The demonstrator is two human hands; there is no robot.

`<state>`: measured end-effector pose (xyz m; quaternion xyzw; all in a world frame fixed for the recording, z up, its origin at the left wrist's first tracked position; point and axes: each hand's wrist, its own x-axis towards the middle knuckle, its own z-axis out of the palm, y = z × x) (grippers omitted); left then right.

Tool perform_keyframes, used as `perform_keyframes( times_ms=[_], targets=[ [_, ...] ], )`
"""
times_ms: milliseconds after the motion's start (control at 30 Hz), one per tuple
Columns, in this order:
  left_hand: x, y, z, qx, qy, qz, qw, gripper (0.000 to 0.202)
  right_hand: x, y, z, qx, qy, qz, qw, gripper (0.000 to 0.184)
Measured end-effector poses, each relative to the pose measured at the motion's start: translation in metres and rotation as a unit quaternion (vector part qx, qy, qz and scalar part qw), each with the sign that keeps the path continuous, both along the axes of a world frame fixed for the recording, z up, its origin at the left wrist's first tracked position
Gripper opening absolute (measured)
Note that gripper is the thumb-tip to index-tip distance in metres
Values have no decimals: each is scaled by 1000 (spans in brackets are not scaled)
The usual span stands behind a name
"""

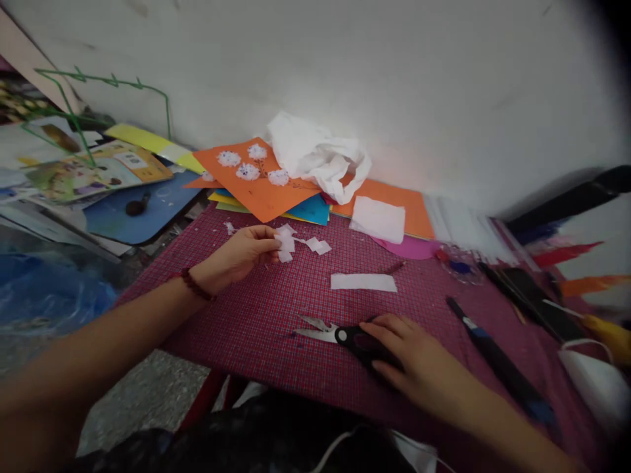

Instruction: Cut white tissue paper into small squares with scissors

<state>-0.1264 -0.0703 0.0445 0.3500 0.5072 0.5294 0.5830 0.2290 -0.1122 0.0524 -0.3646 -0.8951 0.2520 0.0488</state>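
My left hand (254, 249), with a dark bead bracelet at the wrist, pinches several small white tissue paper squares (286, 243) just above the checked red tablecloth (236, 315). A few more cut paper squares (318, 246) lie just to their right. My right hand (401, 348) is closed around the black handles of a pair of scissors (342, 335). Their blades lie partly apart, low over the cloth, pointing left. Between the hands and farther back lies a white paper strip (363, 282). Part of the handles is hidden under my right fingers.
Behind, an orange card with white flowers (261, 197) lies on coloured sheets beside crumpled white tissue (315, 148) and a folded white tissue (377, 219). A dark blue tool (503, 368) lies to the right near a white mask (594, 381). A green wire rack (113, 82) stands left.
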Motion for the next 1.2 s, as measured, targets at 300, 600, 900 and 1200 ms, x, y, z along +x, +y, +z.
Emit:
perform_keyframes(
  times_ms=[300, 600, 900, 1200],
  targets=[
    [43, -2, 21, 22, -91, -70, 993, 21, -108, 73, 25, -290, 306, -103, 901, 8],
    [43, 8, 14, 17, -28, -59, 998, 20, -142, 96, 11, -335, 330, -102, 876, 8],
    [53, 3, 2, 321, 426, 53, 844, 22, -149, 116, -6, -302, 305, -144, 892, 19],
    [6, 28, 10, 183, 424, 34, 887, 13, -168, 140, -2, -245, 245, -71, 935, 24]
  ],
)
